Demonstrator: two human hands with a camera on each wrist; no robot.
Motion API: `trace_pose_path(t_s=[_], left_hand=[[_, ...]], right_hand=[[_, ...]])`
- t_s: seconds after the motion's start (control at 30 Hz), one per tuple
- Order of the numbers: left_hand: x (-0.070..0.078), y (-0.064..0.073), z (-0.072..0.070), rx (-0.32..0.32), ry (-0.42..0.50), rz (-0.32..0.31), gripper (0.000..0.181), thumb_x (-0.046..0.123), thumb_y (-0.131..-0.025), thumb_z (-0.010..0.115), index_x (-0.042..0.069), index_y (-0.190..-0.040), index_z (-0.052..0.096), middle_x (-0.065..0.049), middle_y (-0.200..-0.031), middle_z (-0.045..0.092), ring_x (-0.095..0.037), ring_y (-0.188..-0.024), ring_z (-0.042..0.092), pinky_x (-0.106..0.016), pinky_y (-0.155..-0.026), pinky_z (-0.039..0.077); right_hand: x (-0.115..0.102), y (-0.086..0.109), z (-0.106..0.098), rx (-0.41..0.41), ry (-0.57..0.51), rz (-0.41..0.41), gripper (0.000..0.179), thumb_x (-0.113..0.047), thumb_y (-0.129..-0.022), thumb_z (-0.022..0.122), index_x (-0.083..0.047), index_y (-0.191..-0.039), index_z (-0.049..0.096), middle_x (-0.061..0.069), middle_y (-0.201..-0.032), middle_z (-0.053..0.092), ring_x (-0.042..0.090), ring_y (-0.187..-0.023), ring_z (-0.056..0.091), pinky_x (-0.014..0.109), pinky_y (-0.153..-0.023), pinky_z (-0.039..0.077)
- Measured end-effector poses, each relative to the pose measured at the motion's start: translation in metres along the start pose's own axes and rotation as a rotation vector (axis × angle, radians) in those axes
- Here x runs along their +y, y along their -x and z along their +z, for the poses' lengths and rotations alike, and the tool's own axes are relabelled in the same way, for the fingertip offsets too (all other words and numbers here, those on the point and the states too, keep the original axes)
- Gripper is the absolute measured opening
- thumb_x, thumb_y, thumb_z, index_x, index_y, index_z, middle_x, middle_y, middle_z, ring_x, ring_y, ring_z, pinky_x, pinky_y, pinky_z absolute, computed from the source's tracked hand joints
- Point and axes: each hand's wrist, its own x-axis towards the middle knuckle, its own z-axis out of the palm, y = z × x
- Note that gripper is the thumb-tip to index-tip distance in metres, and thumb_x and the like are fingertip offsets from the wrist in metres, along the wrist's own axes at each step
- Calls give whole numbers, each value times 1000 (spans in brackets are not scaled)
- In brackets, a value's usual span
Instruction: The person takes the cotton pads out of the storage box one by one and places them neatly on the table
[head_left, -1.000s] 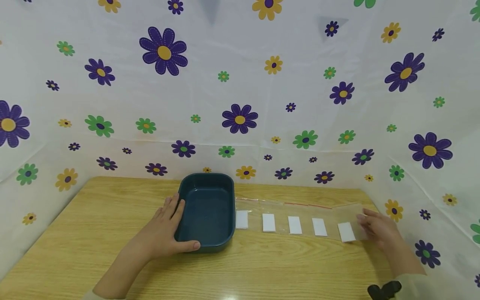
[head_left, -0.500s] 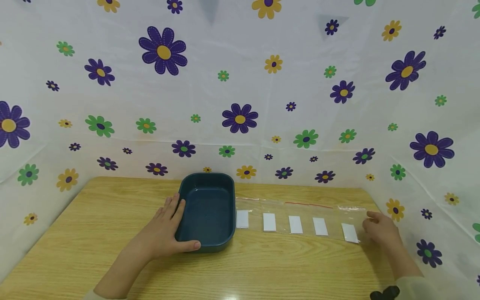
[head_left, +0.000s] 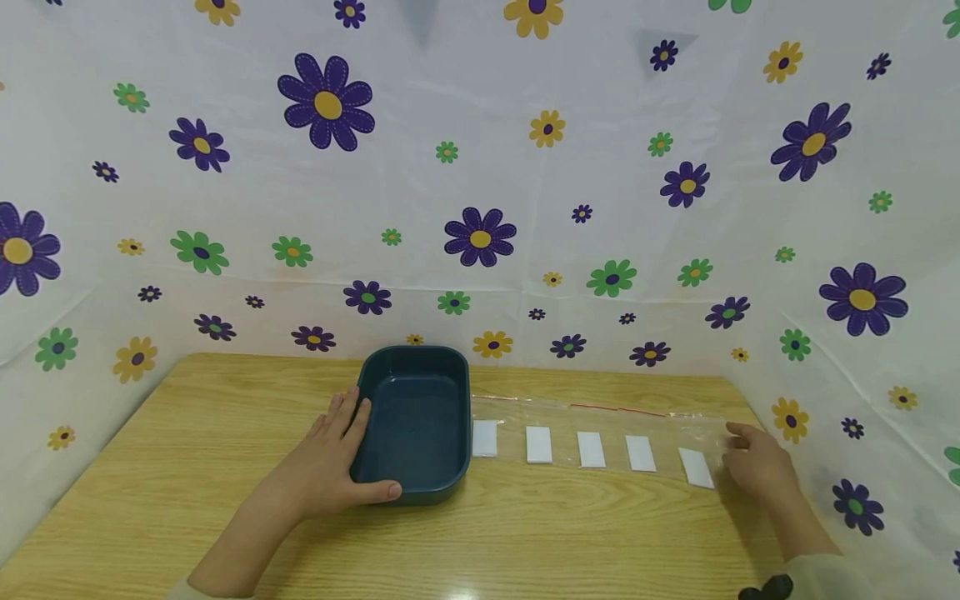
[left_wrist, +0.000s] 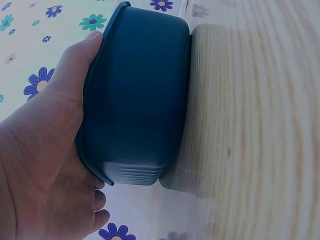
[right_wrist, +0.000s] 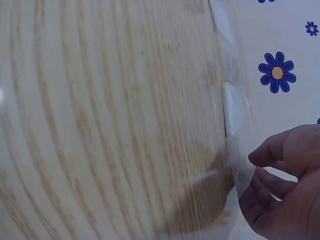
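Note:
A dark teal plastic bin stands on the table, its long side running away from me. My left hand rests spread on its left rim, thumb on the near rim and fingers straight along the side. To the right of the bin, clear zip bags lie in a row, each with a white rectangle. At the far right end, my right hand pinches the right edge of the last zip bag. That bag's white rectangle lies slightly askew.
Other zip bags line up edge to edge, two with red zip strips; the leftmost meets the bin's side. The wooden table ends at a flower-print cloth hanging behind and at both sides.
The last zip bag has come down flatter onto the table and shifted slightly right, my right hand still at its edge. My left hand and the bin stay put.

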Motion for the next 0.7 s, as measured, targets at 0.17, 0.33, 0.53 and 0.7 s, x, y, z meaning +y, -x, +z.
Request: trace_pose_path(t_s=[0.17, 0.33, 0.53, 0.7], left_hand=[[-2, -2, 1, 3, -12, 6, 130, 90, -70, 55, -1, -157, 22, -24, -166, 3, -51, -149, 5, -66, -117, 17], [-5, -5, 1, 9, -52, 10, 130, 92, -69, 52, 2, -157, 24, -24, -166, 5, -53, -149, 5, -70, -115, 15], [-9, -6, -2, 19, -99, 19, 125, 91, -70, 53, 6, -158, 26, -25, -165, 10, -53, -149, 8, -73, -113, 17], [-12, -5, -9, 77, -122, 36, 115, 83, -78, 55, 10, -160, 21, -21, -165, 14, -51, -149, 13, -73, -112, 19]], right_hand=[[-5, 4, 3, 54, 70, -48, 60, -11, -92, 51, 9, -146, 37, 39, -142, 41, 58, -128, 39, 66, -103, 36], [-26, 13, 12, 122, 38, -139, 58, -12, -91, 52, 6, -146, 43, 38, -142, 43, 52, -103, 57, 54, -78, 54], [-69, 30, 26, 155, -90, -256, 60, -9, -89, 55, 1, -147, 45, 35, -146, 42, 31, -72, 54, 32, -47, 42], [-99, 44, 35, 188, -120, -369, 57, -9, -92, 55, -1, -147, 46, 30, -148, 44, 48, -126, 48, 58, -94, 48]])
